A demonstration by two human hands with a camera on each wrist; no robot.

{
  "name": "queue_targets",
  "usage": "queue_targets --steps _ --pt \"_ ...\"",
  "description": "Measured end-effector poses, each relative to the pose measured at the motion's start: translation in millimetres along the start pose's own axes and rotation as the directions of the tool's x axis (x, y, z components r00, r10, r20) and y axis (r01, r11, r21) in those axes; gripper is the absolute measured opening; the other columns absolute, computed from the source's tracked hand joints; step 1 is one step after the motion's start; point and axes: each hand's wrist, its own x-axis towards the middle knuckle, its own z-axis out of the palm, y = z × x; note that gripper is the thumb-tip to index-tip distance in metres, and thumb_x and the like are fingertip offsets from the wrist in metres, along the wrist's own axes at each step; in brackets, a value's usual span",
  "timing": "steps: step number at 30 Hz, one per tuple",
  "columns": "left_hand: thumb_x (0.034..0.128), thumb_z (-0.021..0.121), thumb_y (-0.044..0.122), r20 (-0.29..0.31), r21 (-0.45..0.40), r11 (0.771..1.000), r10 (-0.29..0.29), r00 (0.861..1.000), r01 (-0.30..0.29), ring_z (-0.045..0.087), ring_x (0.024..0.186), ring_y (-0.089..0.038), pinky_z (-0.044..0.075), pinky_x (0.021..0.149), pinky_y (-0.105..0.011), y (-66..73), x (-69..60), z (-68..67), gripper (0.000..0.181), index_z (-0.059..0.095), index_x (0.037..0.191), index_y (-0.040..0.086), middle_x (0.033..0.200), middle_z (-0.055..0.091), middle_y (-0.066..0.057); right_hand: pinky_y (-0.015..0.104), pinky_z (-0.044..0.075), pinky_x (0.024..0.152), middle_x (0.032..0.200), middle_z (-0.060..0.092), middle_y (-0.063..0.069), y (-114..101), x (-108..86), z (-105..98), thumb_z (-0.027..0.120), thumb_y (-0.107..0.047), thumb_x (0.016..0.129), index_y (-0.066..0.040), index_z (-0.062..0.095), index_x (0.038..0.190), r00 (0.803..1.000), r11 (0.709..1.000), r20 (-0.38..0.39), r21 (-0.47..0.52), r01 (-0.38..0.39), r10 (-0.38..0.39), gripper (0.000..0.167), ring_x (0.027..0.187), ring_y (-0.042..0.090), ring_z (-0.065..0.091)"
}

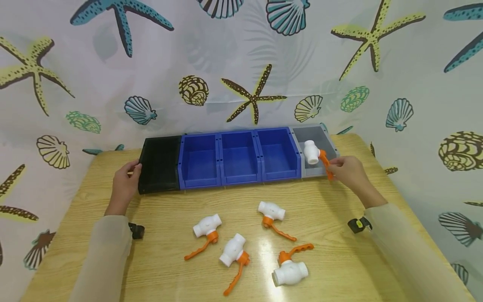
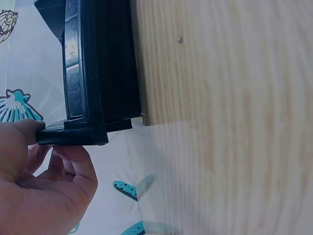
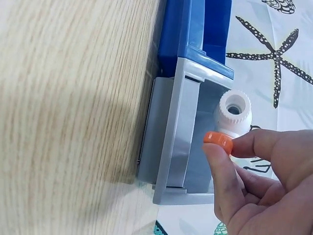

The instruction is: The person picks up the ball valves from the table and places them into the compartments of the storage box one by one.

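Observation:
My right hand (image 1: 349,172) pinches the orange handle of a white valve (image 1: 311,152) over the grey bin (image 1: 307,171) at the row's right end. In the right wrist view, thumb and forefinger of the hand (image 3: 266,181) meet on the orange handle (image 3: 218,140), with the white body (image 3: 234,112) at the bin's opening. My left hand (image 1: 125,184) grips the left side of the black bin (image 1: 159,165). The left wrist view shows the thumb of this hand (image 2: 46,181) on one side of the black rim (image 2: 73,134) and curled fingers on the other.
Three blue bins (image 1: 238,161) stand between the black and grey ones. Several white valves with orange handles lie on the wooden table (image 1: 166,268) in front, among them one valve (image 1: 233,250) near the middle and another (image 1: 290,272) nearer the front edge. A patterned cloth hangs behind.

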Motion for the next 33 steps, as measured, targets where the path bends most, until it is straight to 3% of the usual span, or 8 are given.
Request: queue_targets --steps 9,19,25,33 --pt "0.0999 0.033 0.04 -0.001 0.007 1.0 0.016 1.0 -0.016 0.048 0.103 -0.033 0.042 0.083 -0.044 3.1 0.9 -2.4 0.054 0.042 0.139 0.004 0.124 0.05 -0.021 0.033 0.051 0.058 0.087 0.066 0.023 -10 14.1 7 0.056 -0.009 0.087 0.013 0.064 0.098 0.985 0.978 -0.128 -0.191 0.088 -0.113 0.026 0.069 0.026 0.062" --pt "0.0998 0.033 0.041 0.003 0.002 1.0 -0.008 1.0 0.008 0.048 0.103 -0.032 0.042 0.084 -0.045 -1.8 -0.1 0.5 0.054 0.041 0.14 0.004 0.124 0.05 -0.02 0.028 0.044 0.046 0.071 0.065 0.019 -13 32.8 20 0.052 -0.003 0.085 0.013 0.064 0.088 0.968 0.954 -0.16 -0.261 0.146 -0.192 0.02 0.055 0.02 0.06" --pt "0.0997 0.033 0.041 0.001 0.007 1.0 -0.014 1.0 0.014 0.048 0.102 -0.031 0.042 0.084 -0.045 -3.7 0.7 0.7 0.054 0.04 0.14 0.006 0.124 0.05 -0.019 0.029 0.039 0.044 0.064 0.058 0.014 -17 43.1 27 0.053 -0.001 0.083 0.008 0.062 0.073 0.953 0.919 -0.198 -0.367 0.145 -0.229 0.016 0.052 0.022 0.049" --pt "0.0999 0.034 0.039 -0.001 -0.001 1.0 -0.004 1.0 0.004 0.048 0.101 -0.031 0.042 0.083 -0.042 -0.7 -0.7 0.1 0.053 0.041 0.139 0.005 0.123 0.05 -0.02 0.029 0.032 0.043 0.057 0.045 0.007 -15 55.6 35 0.052 -0.001 0.085 -0.003 0.047 0.06 0.972 0.911 -0.164 -0.402 0.089 -0.168 0.026 0.049 0.019 0.041"
